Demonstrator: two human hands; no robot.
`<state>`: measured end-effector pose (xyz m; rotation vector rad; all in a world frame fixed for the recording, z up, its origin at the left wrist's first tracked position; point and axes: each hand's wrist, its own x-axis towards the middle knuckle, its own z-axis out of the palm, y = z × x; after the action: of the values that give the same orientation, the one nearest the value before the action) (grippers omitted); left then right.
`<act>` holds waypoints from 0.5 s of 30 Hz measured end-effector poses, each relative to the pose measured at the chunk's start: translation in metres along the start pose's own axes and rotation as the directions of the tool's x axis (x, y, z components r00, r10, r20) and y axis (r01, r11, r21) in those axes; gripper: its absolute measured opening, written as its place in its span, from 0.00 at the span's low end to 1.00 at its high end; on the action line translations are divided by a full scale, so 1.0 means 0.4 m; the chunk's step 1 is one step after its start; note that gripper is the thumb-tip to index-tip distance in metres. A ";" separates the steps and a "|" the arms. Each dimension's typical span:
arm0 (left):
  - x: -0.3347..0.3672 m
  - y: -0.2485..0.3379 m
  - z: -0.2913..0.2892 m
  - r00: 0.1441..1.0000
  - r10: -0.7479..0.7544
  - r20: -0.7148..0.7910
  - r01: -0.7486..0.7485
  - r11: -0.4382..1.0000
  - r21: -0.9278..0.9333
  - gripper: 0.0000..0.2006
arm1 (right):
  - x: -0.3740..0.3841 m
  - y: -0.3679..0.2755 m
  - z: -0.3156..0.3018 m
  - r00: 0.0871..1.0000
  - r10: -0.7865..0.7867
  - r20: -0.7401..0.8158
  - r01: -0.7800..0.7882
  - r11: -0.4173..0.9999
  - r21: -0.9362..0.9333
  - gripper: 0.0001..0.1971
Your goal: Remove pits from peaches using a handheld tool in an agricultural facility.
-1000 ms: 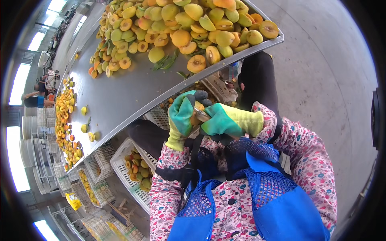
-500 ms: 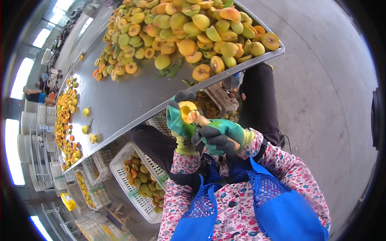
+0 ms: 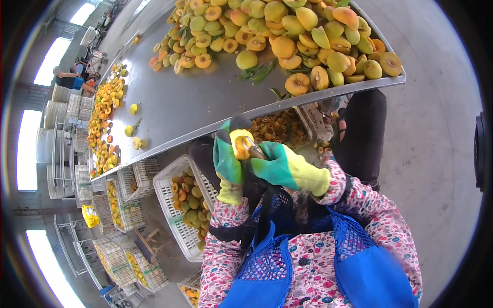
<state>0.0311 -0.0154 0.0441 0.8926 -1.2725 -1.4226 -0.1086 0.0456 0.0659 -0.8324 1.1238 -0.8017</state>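
Both my hands wear green and yellow work gloves with dark fingertips. My left hand (image 3: 227,156) is closed round a yellow peach half (image 3: 238,139), its cut side turned toward my right hand. In my right hand (image 3: 281,167) is a pitting knife (image 3: 252,148) with a curved metal end and a handle mostly hidden by the glove. The metal end is at the cut face of the peach half. Just beyond my hands runs the edge of a metal table (image 3: 179,108), bearing a large heap of peaches (image 3: 287,47), many of them halved.
Below the table edge, between my legs, a crate (image 3: 313,119) holds peach pieces. A white plastic basket (image 3: 163,187) with more peaches stands to my left. Farther left are another pile of halves (image 3: 105,123), filled crates (image 3: 128,210), stacked white tubs (image 3: 49,143) and a person (image 3: 69,80).
My right hand has turned, and the curved metal end now shows at the peach half, where a pale, pit-like lump was before. The whole scene has shifted right in the picture.
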 end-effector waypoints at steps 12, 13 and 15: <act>-0.001 -0.045 0.059 0.998 0.047 0.050 -0.059 0.960 0.273 0.17 | -0.018 0.000 -0.035 0.986 0.047 0.158 -0.100 0.931 0.351 0.17; -0.002 -0.059 0.059 0.996 0.074 0.056 -0.088 0.943 0.321 0.17 | -0.026 -0.003 -0.046 0.984 0.062 0.165 -0.120 0.922 0.367 0.17; -0.004 -0.059 0.044 0.997 0.059 0.057 -0.074 0.952 0.296 0.17 | 0.007 0.062 -0.047 0.952 -0.001 0.307 -0.191 0.780 0.595 0.16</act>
<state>0.0101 -0.0103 0.0241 1.0099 -1.5673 -1.2232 -0.1232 0.0516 0.0389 -0.3098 0.5639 -0.8588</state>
